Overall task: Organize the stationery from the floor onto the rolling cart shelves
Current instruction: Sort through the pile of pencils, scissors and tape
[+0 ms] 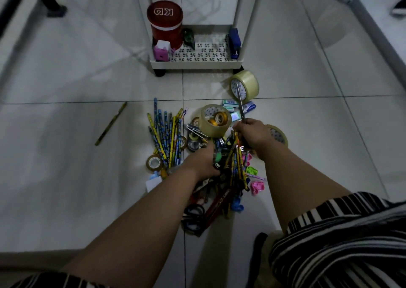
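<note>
- Left hand (204, 162): fingers curled into the stationery pile (222, 171) on the floor; what they hold cannot be told.
- Right hand (252, 134): grips scissors (241, 103), long axis pointing away toward the cart.
- Step, judged: gathering; next, carry the scissors to the cart's bottom shelf (197, 62) beyond.

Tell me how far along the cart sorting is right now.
Early. The cart's bottom shelf holds a red tin, a pink item, a green dispenser and a blue stapler. The right hand grips scissors; the left hand reaches into the floor pile of pencils and tape rolls, mostly unsorted.
</note>
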